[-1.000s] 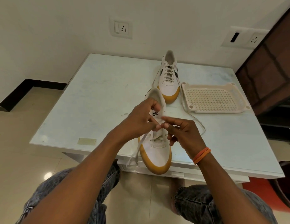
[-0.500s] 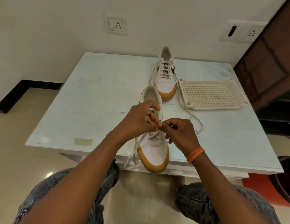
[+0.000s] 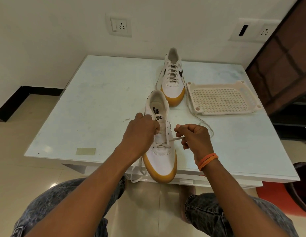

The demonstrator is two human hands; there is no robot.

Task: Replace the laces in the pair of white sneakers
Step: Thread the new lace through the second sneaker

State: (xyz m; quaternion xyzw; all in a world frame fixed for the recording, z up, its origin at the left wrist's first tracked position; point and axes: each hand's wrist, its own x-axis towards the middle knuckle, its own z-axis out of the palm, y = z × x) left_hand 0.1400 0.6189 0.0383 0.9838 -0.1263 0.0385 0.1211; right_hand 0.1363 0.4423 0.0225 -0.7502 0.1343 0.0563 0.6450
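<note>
A white sneaker with a tan sole (image 3: 161,161) sits at the table's near edge, toe toward me, laced only through its lower eyelets. My left hand (image 3: 141,132) grips the shoe's left eyelet side near the tongue. My right hand (image 3: 194,137) pinches the white lace (image 3: 177,139), drawn taut from a right-side eyelet. The lace's other end hangs off the front edge at the shoe's left. A second white sneaker (image 3: 173,79), fully laced, stands farther back.
A cream perforated plastic tray (image 3: 222,98) lies right of the far sneaker on the pale table (image 3: 97,103). A loose lace (image 3: 202,122) trails from the tray's left side toward my right hand. A dark wooden cabinet stands at right, a red stool at lower right.
My right hand has pulled away to the right, drawing the lace out taut from the eyelet. My left hand stays on the shoe. The view has shifted slightly.
</note>
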